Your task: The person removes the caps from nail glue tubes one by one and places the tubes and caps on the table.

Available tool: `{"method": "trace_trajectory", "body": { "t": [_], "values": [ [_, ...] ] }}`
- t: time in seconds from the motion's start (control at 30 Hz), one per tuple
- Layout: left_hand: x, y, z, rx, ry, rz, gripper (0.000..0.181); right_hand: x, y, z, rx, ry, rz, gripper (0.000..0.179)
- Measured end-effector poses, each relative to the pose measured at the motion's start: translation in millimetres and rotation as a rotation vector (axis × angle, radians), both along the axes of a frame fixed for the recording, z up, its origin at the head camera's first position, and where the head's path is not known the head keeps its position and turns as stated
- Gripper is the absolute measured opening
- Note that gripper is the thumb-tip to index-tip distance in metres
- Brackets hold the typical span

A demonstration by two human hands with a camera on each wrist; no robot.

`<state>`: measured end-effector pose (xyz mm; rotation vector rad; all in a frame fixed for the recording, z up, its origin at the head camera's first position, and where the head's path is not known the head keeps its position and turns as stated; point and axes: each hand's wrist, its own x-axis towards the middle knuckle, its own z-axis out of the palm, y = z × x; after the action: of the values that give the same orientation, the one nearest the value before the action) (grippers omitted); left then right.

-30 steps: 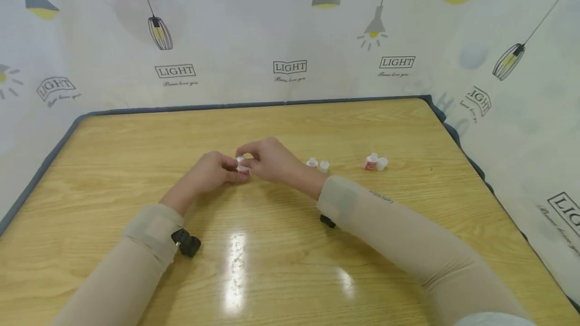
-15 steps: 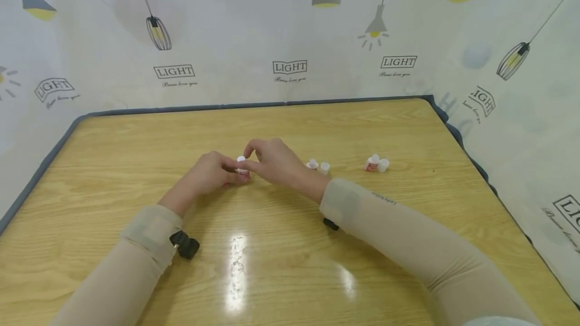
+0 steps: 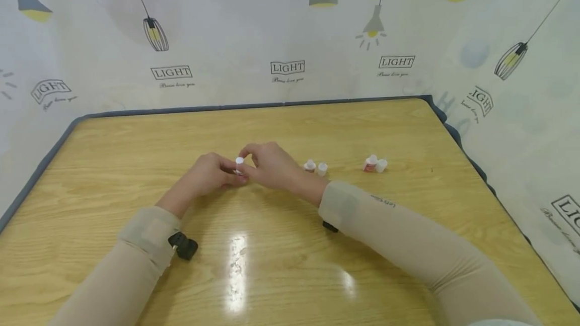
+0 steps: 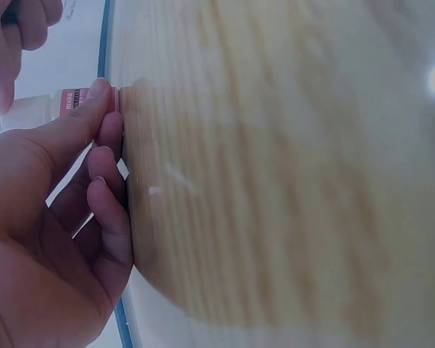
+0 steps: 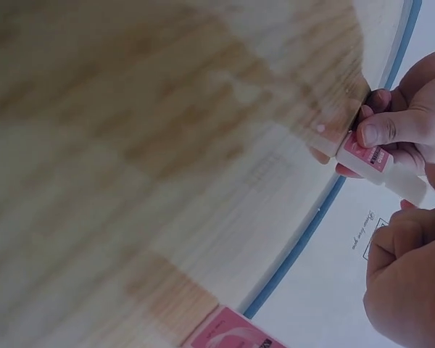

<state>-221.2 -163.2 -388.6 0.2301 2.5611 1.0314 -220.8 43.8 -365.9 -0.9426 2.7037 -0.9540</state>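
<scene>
My left hand holds a small white bottle with a pinkish-red label, thumb on one side and fingers on the other. The bottle stands upright with its base at the tabletop. On its top sits a white cap, pinched between the thumb and index finger of my right hand. In the left wrist view the label shows beside my left thumb, and the right fingertips are right at the cap's end. Most of the bottle's body is hidden by the hands in the head view.
Right of my hands stands another small bottle, with a loose white cap beside it. Farther right is a third bottle with a cap next to it. The wooden table meets a printed wall covering at its back edge.
My right index finger lifted off the cap half a second ago and is now back against it. The left hand keeps its grip on the bottle in the same spot.
</scene>
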Motion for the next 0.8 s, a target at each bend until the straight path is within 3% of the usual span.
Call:
{"method": "trace_trajectory", "body": {
  "t": [0.2,0.5,0.8],
  "values": [
    [2.5,-0.6,-0.8,0.004,-0.016,0.011,0.027,1.0,-3.3,0.0,0.000,-0.079,-0.057,0.033],
    [5.1,1.4,3.4,-0.017,-0.012,0.000,0.028,2.5,-4.3,-0.4,-0.040,-0.029,-0.012,0.024],
    [3.9,1.3,1.5,-0.031,0.008,0.005,0.028,7.4,-4.1,1.0,0.021,-0.092,-0.092,0.044]
  ]
}}
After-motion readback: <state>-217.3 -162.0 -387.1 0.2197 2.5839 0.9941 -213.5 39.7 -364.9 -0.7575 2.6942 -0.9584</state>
